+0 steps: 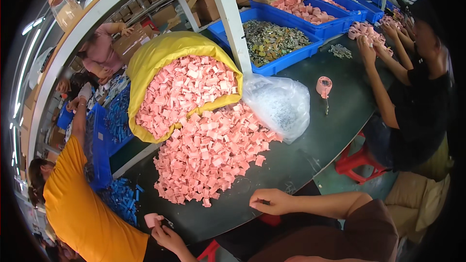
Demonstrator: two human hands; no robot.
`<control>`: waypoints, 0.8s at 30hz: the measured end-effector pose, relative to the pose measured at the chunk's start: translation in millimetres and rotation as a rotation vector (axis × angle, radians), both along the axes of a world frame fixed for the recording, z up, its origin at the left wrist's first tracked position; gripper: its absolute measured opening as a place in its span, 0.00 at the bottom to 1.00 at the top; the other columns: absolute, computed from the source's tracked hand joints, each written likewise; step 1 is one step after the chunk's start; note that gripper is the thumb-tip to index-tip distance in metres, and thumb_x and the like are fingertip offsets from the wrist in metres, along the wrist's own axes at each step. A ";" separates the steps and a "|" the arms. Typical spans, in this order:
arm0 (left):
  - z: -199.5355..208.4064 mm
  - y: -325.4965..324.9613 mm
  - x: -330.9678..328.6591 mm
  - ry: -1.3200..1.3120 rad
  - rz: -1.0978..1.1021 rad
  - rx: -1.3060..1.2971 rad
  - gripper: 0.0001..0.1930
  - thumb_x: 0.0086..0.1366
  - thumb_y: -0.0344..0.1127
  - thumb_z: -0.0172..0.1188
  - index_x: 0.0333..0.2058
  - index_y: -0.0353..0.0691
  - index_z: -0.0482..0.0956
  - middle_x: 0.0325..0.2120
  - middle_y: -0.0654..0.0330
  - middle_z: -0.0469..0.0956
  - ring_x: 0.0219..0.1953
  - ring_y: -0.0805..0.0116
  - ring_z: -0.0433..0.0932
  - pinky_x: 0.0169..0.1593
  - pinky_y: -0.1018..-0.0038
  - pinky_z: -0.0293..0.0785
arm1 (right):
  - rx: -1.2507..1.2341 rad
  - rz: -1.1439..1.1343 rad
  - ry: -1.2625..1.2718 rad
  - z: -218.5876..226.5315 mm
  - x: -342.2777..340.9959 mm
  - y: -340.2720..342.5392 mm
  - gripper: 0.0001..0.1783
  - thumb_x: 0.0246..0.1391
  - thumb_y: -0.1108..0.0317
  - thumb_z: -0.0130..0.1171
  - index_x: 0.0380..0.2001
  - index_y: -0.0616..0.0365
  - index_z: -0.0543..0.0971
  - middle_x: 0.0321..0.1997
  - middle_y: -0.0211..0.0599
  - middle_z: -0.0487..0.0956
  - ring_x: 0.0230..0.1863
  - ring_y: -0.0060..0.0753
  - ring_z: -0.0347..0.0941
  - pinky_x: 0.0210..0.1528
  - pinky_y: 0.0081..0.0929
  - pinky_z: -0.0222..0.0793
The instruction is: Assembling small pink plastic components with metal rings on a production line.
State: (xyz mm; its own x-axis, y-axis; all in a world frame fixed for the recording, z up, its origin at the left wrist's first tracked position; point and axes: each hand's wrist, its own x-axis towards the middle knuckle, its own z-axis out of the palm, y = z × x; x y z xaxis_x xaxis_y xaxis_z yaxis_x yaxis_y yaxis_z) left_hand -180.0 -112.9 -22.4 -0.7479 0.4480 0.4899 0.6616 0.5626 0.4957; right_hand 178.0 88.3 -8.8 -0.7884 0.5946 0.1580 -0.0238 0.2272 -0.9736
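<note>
A workshop with co-workers (pixel 92 199) at both sides surrounds a dark green worktable (pixel 291 165). On it, a yellow sack (pixel 174 46) spills into a heap of pink plastic parts (pixel 208 155), near a blue crate (pixel 289 62) of small pieces and a translucent bag (pixel 298 99). The right hand (pixel 272 202) curls loosely, thumb apart; the left hand (pixel 166 235) pinches a pink cylindrical housing (pixel 151 220) near the table's near edge.

1. Dark green tabletop (pixel 296 165)
2. On it, a yellow sack (pixel 167 50)
3. Pink plastic pieces (pixel 208 155), heaped at the sack's mouth
4. Clear bag (pixel 281 109), just right of the sack
5. Pink housing (pixel 324 86), farther right
6. Blue tray (pixel 296 61), behind the sack's right
</note>
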 end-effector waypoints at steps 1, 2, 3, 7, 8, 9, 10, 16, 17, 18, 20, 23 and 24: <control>-0.9 0.7 5.0 0.127 0.113 -0.152 0.24 0.65 0.27 0.57 0.61 0.38 0.73 0.51 0.44 0.73 0.54 0.43 0.72 0.56 0.51 0.66 | 0.010 0.000 0.012 0.2 -0.4 -0.1 0.08 0.65 0.66 0.58 0.41 0.59 0.79 0.38 0.34 0.79 0.37 0.28 0.77 0.41 0.26 0.73; -0.6 3.5 10.2 0.129 0.114 -0.152 0.24 0.65 0.27 0.57 0.61 0.38 0.73 0.51 0.44 0.73 0.54 0.43 0.72 0.56 0.51 0.66 | 0.020 0.003 0.026 -0.1 -1.8 0.4 0.08 0.65 0.66 0.58 0.41 0.59 0.79 0.38 0.34 0.79 0.36 0.28 0.77 0.41 0.26 0.74; -0.8 4.9 14.3 0.216 0.140 -0.147 0.25 0.65 0.28 0.57 0.62 0.37 0.71 0.52 0.43 0.73 0.55 0.43 0.71 0.57 0.50 0.66 | 0.020 0.005 0.028 -1.4 -2.5 0.6 0.08 0.65 0.66 0.58 0.41 0.59 0.79 0.38 0.34 0.79 0.36 0.28 0.77 0.41 0.26 0.74; 11.5 22.3 42.5 0.128 -0.047 0.071 0.20 0.65 0.24 0.55 0.56 0.32 0.71 0.51 0.45 0.73 0.55 0.48 0.71 0.57 0.60 0.69 | -0.016 0.011 0.034 -8.0 0.3 1.8 0.08 0.66 0.65 0.58 0.42 0.58 0.79 0.39 0.34 0.79 0.35 0.27 0.76 0.40 0.26 0.74; 16.6 28.5 54.0 0.099 -0.094 0.097 0.17 0.65 0.23 0.55 0.53 0.31 0.73 0.49 0.46 0.73 0.52 0.51 0.71 0.54 0.64 0.70 | -0.003 0.005 0.040 -8.6 1.3 1.9 0.08 0.66 0.65 0.58 0.42 0.58 0.79 0.39 0.34 0.79 0.35 0.27 0.76 0.39 0.26 0.74; 17.7 32.6 63.1 0.101 -0.136 0.106 0.16 0.65 0.22 0.55 0.52 0.31 0.73 0.48 0.47 0.73 0.50 0.52 0.72 0.53 0.64 0.70 | 0.000 -0.004 0.038 -8.4 1.7 2.0 0.08 0.66 0.65 0.58 0.42 0.58 0.79 0.39 0.34 0.79 0.35 0.27 0.76 0.39 0.26 0.74; 18.5 37.0 72.5 0.101 -0.181 0.115 0.15 0.65 0.22 0.55 0.50 0.31 0.74 0.48 0.47 0.73 0.49 0.52 0.72 0.52 0.64 0.70 | 0.007 0.004 0.041 -7.6 1.1 2.1 0.09 0.66 0.65 0.58 0.42 0.58 0.79 0.39 0.33 0.78 0.35 0.26 0.76 0.39 0.25 0.73; 24.0 63.0 143.2 -0.021 -0.463 0.203 0.10 0.62 0.17 0.55 0.40 0.32 0.79 0.39 0.51 0.73 0.44 0.54 0.75 0.47 0.64 0.72 | -0.001 0.024 0.002 -4.9 -2.4 0.4 0.10 0.67 0.63 0.56 0.42 0.58 0.78 0.40 0.33 0.78 0.36 0.26 0.76 0.41 0.25 0.73; 21.9 66.0 150.5 -0.026 -0.521 0.199 0.11 0.61 0.15 0.55 0.39 0.34 0.80 0.39 0.51 0.74 0.42 0.55 0.76 0.45 0.65 0.73 | -0.027 0.022 -0.012 -3.0 -1.2 -0.3 0.09 0.66 0.65 0.57 0.42 0.58 0.79 0.40 0.33 0.79 0.39 0.26 0.76 0.42 0.24 0.73; 18.0 70.4 156.2 -0.045 -0.561 0.216 0.11 0.61 0.14 0.55 0.39 0.34 0.80 0.39 0.51 0.74 0.41 0.55 0.76 0.45 0.65 0.74 | -0.054 0.021 -0.025 -1.6 -0.2 -1.0 0.07 0.66 0.66 0.58 0.41 0.58 0.79 0.40 0.33 0.79 0.42 0.26 0.76 0.43 0.24 0.72; 17.8 78.0 165.0 -0.077 -0.607 0.226 0.12 0.61 0.13 0.55 0.38 0.35 0.80 0.38 0.52 0.74 0.39 0.56 0.77 0.43 0.66 0.75 | -0.049 0.014 -0.022 -1.9 1.7 -2.6 0.07 0.66 0.66 0.58 0.41 0.58 0.79 0.39 0.33 0.79 0.41 0.25 0.76 0.43 0.24 0.72; 11.0 76.4 162.5 -0.124 -0.611 0.228 0.11 0.60 0.14 0.55 0.36 0.35 0.81 0.36 0.53 0.75 0.38 0.57 0.77 0.42 0.67 0.75 | -0.042 0.027 -0.045 2.5 1.8 -2.4 0.08 0.66 0.66 0.58 0.41 0.58 0.79 0.39 0.33 0.79 0.40 0.25 0.76 0.43 0.24 0.72; 9.1 77.3 161.7 -0.121 -0.601 0.229 0.11 0.60 0.14 0.55 0.36 0.35 0.81 0.36 0.53 0.75 0.38 0.57 0.77 0.42 0.67 0.75 | -0.038 0.038 -0.071 3.6 1.1 -2.1 0.08 0.66 0.66 0.58 0.41 0.59 0.79 0.39 0.33 0.79 0.39 0.25 0.76 0.43 0.24 0.73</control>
State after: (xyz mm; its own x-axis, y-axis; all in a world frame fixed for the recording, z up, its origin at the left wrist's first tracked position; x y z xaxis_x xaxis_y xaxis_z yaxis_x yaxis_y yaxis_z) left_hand -18.2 -35.6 -13.3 -0.4556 0.6993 0.5508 0.7602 -0.0163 0.6495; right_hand 179.1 86.3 -5.2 -0.8191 0.5682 0.0786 0.0378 0.1903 -0.9810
